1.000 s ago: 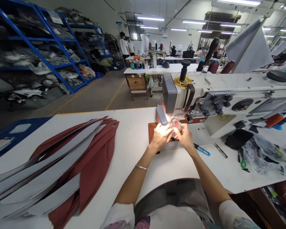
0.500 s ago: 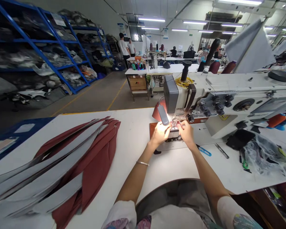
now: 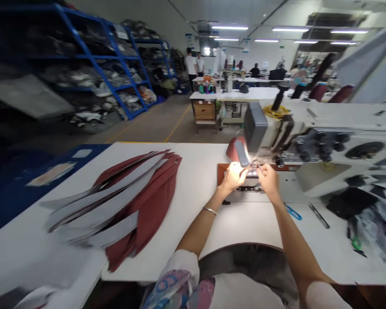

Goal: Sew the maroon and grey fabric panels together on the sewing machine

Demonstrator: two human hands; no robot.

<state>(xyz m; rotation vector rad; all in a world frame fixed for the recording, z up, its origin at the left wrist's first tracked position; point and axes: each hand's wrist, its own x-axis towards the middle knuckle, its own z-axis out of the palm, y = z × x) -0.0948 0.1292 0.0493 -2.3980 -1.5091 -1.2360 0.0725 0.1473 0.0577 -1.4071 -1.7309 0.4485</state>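
A sewing machine (image 3: 256,124) stands before me, its lamp lighting the needle area. My left hand (image 3: 234,177) is closed at the left of the needle, fingers pinched together. On the other side, my right hand (image 3: 268,180) pinches with thumb and forefinger close to the presser foot. Both grip a piece of maroon fabric, mostly hidden by the fingers and glare; maroon fabric (image 3: 232,149) also shows behind the lamp. To the left lies a fanned stack of maroon and grey cut pieces (image 3: 156,206), touched by neither hand.
Blue thread snips (image 3: 292,212) and tweezers (image 3: 319,215) lie right of my right forearm. Farther right are a black cloth (image 3: 350,201) and a clear plastic bag (image 3: 378,231). Blue shelves (image 3: 96,64) line the left wall; two people (image 3: 194,64) stand in the background.
My view has turned left, so the whole scene sits farther right, with some blur. Both hands stay at the needle with nearly the same pinch.
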